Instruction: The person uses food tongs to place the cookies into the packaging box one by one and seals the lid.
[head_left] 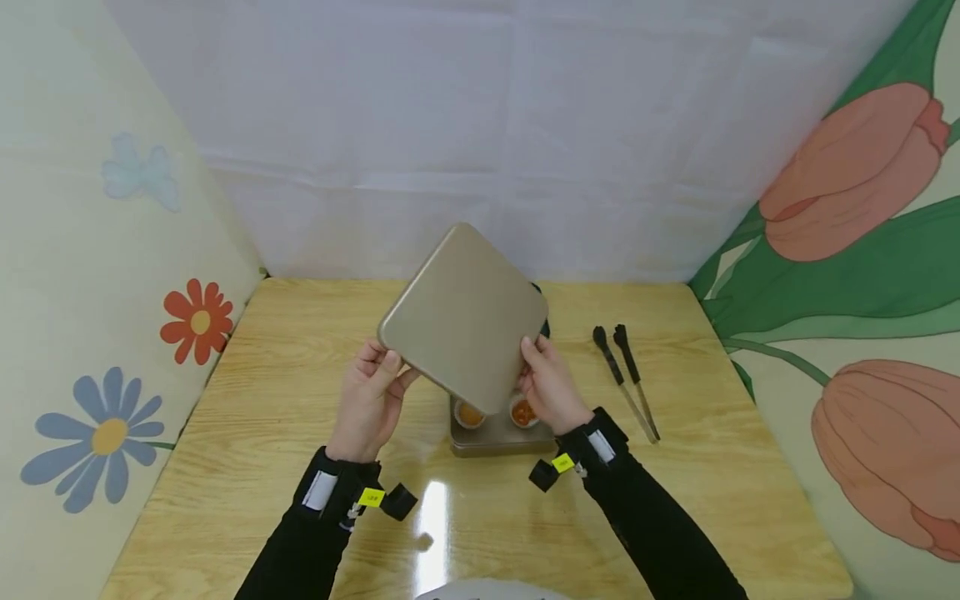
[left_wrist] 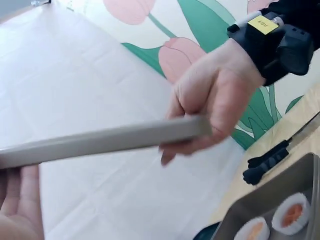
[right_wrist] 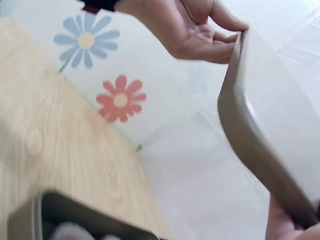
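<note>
Both hands hold up a flat, gold-brown metal lid (head_left: pixel 465 317) with rounded corners, tilted above the table. My left hand (head_left: pixel 367 408) pinches its left corner, thumb on top and fingers beneath. At the lid's right edge, my right hand (head_left: pixel 551 383) grips it with the thumb on the upper face. Below stands a matching metal tin (head_left: pixel 495 442), partly hidden by the lid. Inside it are white paper cups with orange fillings, such as the cup (head_left: pixel 523 412) near my right hand. The left wrist view shows the lid (left_wrist: pixel 110 142) edge-on between both hands.
Two tongs-like utensils (head_left: pixel 630 375) with black heads and metal handles lie right of the tin. Something dark green (head_left: pixel 543 308) shows behind the lid. A white cloth backdrop (head_left: pixel 465 125) hangs at the table's (head_left: pixel 285 358) back edge, with flower-printed walls on both sides.
</note>
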